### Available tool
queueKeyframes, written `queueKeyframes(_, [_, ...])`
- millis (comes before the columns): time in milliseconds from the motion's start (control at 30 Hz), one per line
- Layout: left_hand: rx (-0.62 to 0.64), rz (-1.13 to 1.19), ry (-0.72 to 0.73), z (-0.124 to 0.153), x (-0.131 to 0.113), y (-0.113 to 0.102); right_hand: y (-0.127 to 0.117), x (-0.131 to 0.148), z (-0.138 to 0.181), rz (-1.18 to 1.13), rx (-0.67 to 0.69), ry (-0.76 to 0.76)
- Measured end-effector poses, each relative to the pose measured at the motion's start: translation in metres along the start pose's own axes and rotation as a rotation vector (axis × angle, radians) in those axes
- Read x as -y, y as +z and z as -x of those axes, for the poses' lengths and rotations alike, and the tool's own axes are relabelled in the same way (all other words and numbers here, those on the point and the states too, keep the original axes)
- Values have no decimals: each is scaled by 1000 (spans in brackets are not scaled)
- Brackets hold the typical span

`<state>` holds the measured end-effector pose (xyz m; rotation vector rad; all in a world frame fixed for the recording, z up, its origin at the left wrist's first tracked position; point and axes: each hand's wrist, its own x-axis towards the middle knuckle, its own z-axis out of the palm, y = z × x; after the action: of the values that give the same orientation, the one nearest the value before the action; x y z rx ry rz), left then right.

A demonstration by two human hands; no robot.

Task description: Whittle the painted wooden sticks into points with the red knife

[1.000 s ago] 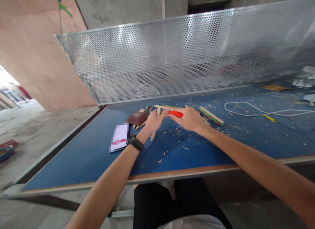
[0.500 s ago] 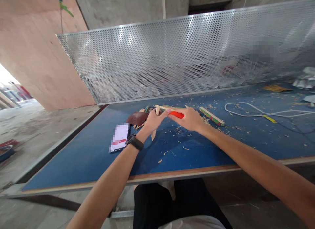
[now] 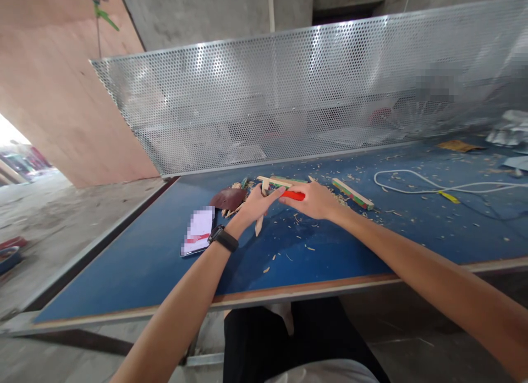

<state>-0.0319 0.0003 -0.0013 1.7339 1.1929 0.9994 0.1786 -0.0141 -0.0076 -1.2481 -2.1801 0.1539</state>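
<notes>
My left hand (image 3: 252, 206) is closed around a pale wooden stick (image 3: 259, 226), whose tapered lower end points toward me. My right hand (image 3: 317, 200) grips a red-handled knife (image 3: 293, 195); its blade is mostly hidden near the stick. The left thumb reaches across to the front of the red handle. Just behind the hands lie more wooden strips (image 3: 277, 182) on the table. To the left of my left hand is a dark brown curved piece (image 3: 227, 198), with thin wood pieces beside it.
Wood shavings (image 3: 310, 248) are scattered over the blue table (image 3: 144, 273). A phone (image 3: 198, 229) lies by my left wrist. Right of my hands is a painted wooden bar (image 3: 352, 194), then a white cable (image 3: 406, 192). A perforated metal panel (image 3: 247, 108) stands along the back edge.
The red-handled knife and my right hand have shifted slightly down and left in view. The stick's upper end has tilted a little. Both hands keep their grip.
</notes>
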Motion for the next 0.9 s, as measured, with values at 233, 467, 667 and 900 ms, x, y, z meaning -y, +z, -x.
queueKeyframes(233, [102, 73, 40, 3, -2, -2, -5, 5, 3, 14, -39, 19])
queueKeyframes(467, [77, -40, 91, -1, 6, -5, -7, 12, 4, 21, -93, 59])
queueKeyframes(667, [28, -82, 97, -1, 2, -3, -5, 9, 3, 98, -114, 105])
queueKeyframes(900, [-81, -129, 19, 4, -9, 6, -4, 8, 2, 103, -128, 144])
